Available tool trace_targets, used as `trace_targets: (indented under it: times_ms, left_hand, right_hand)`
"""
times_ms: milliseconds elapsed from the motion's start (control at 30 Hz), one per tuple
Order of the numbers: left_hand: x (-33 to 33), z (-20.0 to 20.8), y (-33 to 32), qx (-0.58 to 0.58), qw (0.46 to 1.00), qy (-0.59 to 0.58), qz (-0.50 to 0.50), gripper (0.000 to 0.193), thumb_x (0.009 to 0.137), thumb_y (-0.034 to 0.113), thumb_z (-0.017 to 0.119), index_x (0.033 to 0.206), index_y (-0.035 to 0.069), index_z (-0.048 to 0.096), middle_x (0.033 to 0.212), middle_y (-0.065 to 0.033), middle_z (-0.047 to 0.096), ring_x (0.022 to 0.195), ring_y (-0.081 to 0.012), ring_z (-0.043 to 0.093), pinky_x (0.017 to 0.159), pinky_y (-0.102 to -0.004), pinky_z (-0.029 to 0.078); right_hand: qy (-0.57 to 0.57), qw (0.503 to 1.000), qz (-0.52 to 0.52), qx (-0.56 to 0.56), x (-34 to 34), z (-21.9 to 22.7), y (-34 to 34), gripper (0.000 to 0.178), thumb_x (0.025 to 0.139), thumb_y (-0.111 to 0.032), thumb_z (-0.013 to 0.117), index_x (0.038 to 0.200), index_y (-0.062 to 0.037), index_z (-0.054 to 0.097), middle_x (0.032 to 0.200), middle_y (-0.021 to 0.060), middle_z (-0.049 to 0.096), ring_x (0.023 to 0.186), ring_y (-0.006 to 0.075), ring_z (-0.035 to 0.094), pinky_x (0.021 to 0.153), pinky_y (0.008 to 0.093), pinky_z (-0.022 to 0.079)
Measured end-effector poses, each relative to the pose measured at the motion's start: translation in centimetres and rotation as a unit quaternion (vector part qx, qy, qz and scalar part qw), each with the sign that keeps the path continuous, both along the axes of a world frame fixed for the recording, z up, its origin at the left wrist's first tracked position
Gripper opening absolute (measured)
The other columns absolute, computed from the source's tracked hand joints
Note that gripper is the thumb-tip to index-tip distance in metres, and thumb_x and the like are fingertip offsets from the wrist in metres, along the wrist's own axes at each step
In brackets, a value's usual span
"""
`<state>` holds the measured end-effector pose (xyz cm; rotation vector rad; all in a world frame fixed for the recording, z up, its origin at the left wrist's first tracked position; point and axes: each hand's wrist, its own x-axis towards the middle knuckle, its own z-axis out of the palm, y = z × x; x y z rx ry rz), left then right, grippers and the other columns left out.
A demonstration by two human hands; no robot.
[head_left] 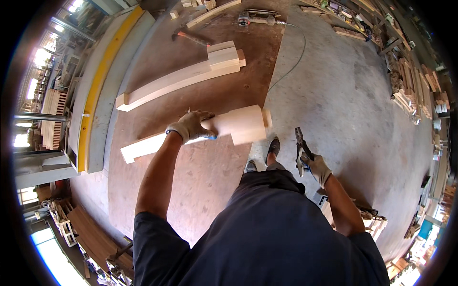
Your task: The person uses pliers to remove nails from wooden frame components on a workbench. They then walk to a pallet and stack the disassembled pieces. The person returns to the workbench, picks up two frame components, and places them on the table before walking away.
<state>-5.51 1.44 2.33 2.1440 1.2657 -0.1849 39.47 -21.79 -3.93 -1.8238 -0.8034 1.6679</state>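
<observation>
One wooden beam (243,125) runs left to right, its middle clasped by my half-spread left fingers (202,116). Beyond its right end, my right fingers (315,164) curl round pliers (300,143).

Daylight blew out windows (46,249) at left. Nearer beam (234,124) glared white toward its left end. Soft shadow dulled floor (343,90) at right. Rim bent, corners black.

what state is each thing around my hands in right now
Left hand: gloved, gripping near wooden piece
Near wooden piece: held
Right hand: gloved, closed on plier-like tool
Plier-like tool: held, jaws unclear
Far curved wooden piece: lying loose
Hammer: lying down
Power tool: lying down, line attached
</observation>
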Motion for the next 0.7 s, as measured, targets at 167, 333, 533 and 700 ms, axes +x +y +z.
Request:
trace_targets:
  times_ms: [167,333,533,700]
  left_hand:
    - [1.7,-1.0,-2.0,0.136,0.985,0.085,0.069,0.109,0.064,0.048,0.092,0.153,0.01,0.041,0.144,-0.0171,0.054,0.138,-0.0417,0.045,0.117,-0.0511,0.032]
    - [2.1,-1.9,-0.8,0.125,0.985,0.099,0.067,0.102,0.065,0.043,0.091,0.15,0.009,0.046,0.147,-0.0176,0.053,0.139,-0.0383,0.046,0.118,-0.0487,0.033]
    - [1.1,0.3,1.2,-0.066,0.989,0.066,-0.112,0.091,0.064,0.037,0.09,0.143,0.006,0.058,0.139,-0.0152,0.063,0.134,-0.0321,0.056,0.128,-0.0498,0.018]
    - [-0.8,-5.1,0.8,-0.166,0.985,0.04,-0.022,0.067,0.072,0.039,0.086,0.131,0.013,0.069,0.137,-0.0118,0.065,0.133,-0.0303,0.056,0.127,-0.0531,0.014]
  right_hand:
    - [-0.006,1.0,-0.001,0.003,-0.5,-0.6,0.6,0.019,0.1,-0.018,0.065,0.095,0.0001,0.069,0.082,0.0023,0.065,0.074,0.012,0.054,0.069,0.0316,0.045]
    - [-0.017,1.0,0.018,0.009,-0.5,-0.8,0.8,0.02,0.098,-0.019,0.067,0.097,0.0011,0.07,0.082,0.0013,0.063,0.074,0.0121,0.051,0.067,0.0319,0.044]
    - [-0.096,0.993,0.07,-0.022,-1.3,1.9,1.4,0.021,0.098,-0.017,0.064,0.094,0.0037,0.069,0.083,0.0054,0.068,0.076,0.0144,0.06,0.07,0.0319,0.048]
    - [-0.093,0.989,0.114,-0.023,-0.7,-0.2,1.4,0.021,0.097,-0.017,0.065,0.091,0.0023,0.069,0.077,0.0026,0.064,0.073,0.0122,0.055,0.067,0.031,0.045]
